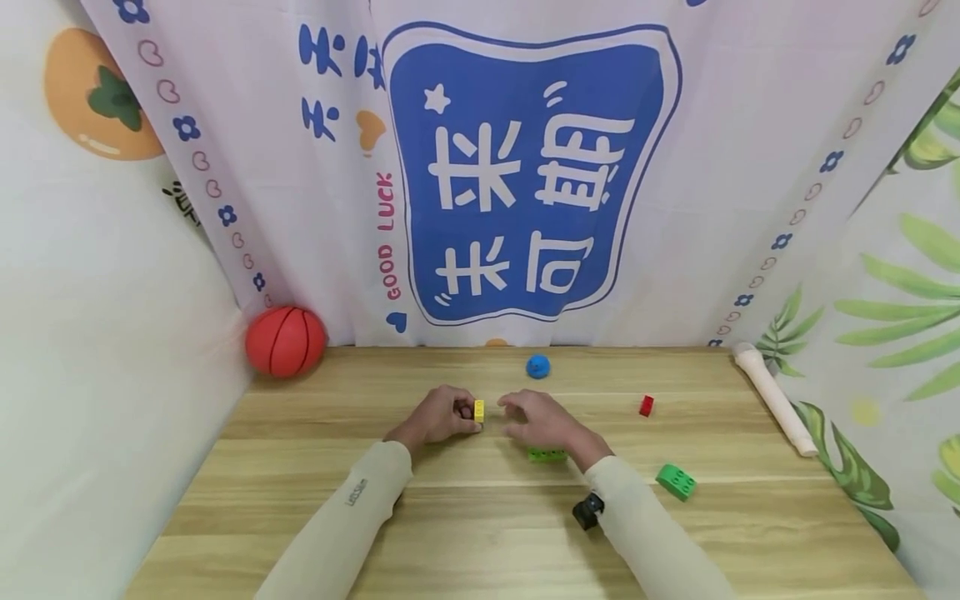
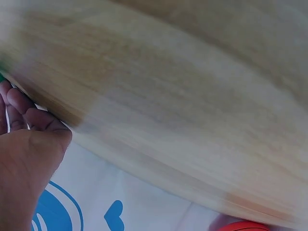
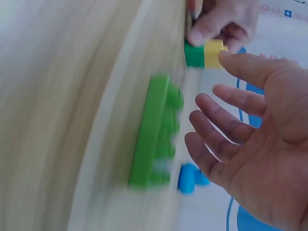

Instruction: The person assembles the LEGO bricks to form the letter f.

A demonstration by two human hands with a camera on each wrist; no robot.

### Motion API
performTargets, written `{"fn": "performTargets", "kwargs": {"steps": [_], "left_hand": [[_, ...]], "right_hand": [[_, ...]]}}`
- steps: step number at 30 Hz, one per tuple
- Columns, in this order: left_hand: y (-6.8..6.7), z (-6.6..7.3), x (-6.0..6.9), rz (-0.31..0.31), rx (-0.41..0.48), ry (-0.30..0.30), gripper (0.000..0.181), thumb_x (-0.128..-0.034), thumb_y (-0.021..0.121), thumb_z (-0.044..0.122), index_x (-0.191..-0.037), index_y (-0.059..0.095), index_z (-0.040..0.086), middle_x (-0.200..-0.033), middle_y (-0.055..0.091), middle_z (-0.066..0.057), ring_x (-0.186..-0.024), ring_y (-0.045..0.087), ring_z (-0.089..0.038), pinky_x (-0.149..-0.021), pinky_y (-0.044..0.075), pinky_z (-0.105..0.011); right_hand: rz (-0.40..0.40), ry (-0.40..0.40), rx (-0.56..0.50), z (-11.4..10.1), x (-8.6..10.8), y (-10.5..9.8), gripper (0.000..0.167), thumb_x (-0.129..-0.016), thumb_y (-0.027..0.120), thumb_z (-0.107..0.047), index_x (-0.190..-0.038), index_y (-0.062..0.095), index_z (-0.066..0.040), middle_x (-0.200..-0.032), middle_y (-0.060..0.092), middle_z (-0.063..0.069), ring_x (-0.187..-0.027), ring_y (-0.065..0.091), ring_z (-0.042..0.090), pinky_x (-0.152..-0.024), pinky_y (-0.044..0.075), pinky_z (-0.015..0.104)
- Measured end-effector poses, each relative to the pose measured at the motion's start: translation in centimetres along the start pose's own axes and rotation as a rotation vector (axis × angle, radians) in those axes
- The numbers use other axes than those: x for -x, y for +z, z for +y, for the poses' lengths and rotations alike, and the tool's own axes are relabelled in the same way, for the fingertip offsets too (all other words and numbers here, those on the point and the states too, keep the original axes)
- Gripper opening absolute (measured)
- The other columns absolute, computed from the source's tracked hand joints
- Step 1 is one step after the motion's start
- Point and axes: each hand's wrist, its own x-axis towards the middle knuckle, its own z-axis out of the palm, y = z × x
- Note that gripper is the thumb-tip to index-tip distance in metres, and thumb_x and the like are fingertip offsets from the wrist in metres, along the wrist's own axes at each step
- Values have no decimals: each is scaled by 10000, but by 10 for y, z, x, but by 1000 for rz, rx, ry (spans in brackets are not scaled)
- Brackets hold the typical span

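Observation:
In the head view my left hand point(image 1: 442, 414) holds a small yellow block point(image 1: 478, 411) between thumb and fingers at mid-table. The right wrist view shows that yellow block point(image 3: 213, 53) joined to a dark green block point(image 3: 194, 55), with the left hand's point(image 3: 226, 21) thumb against the green one. Facing it, my right hand point(image 1: 543, 419) has its fingers spread and nothing in them. Beside the right hand point(image 3: 264, 130) lies a long light green block point(image 3: 153, 132), partly covered by the right wrist in the head view. The left wrist view shows the left hand point(image 2: 31, 144) with bent fingers.
A blue toy point(image 1: 537, 367) stands behind the hands. A red ball point(image 1: 286, 342) sits at the back left. To the right lie a red block point(image 1: 647, 406), a green block point(image 1: 677, 482) and a white microphone point(image 1: 774, 400). Something black point(image 1: 588, 511) is by the right sleeve.

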Motion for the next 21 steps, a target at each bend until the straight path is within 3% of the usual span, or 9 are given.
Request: {"fn": "performTargets", "kwargs": {"steps": [7, 10, 16, 21], "left_hand": [[1, 3, 1, 15, 10, -57, 165, -873, 901, 119, -969, 771, 88, -864, 694, 3, -806, 586, -107, -748, 504, -220], [2, 4, 0, 23, 14, -71, 167, -873, 902, 119, -973, 772, 86, -868, 694, 2, -812, 589, -110, -758, 512, -232], [3, 5, 2, 28, 20, -77, 166, -873, 900, 109, -971, 770, 78, -874, 695, -12, -812, 591, -119, -753, 513, -231], [5, 4, 4, 30, 16, -63, 167, -870, 904, 110, -959, 767, 74, -868, 690, -15, -805, 584, -118, -742, 507, -220]], "right_hand": [[-88, 10, 35, 25, 35, -21, 432, -923, 866, -223, -1284, 720, -34, -1254, 746, 96, -1179, 688, 275, -1051, 560, 488], [-90, -13, 45, 33, 45, -24, 429, -872, 913, -210, -1228, 733, -52, -1184, 736, 66, -1095, 678, 221, -987, 575, 434], [-66, 29, 46, 39, 53, -20, 292, -840, 920, -109, -1068, 737, -126, -1048, 657, 0, -959, 585, 136, -861, 517, 314], [-57, 44, 50, 40, 55, -17, 278, -843, 913, -93, -1050, 730, -122, -1030, 645, 0, -946, 580, 138, -846, 507, 292]]}}
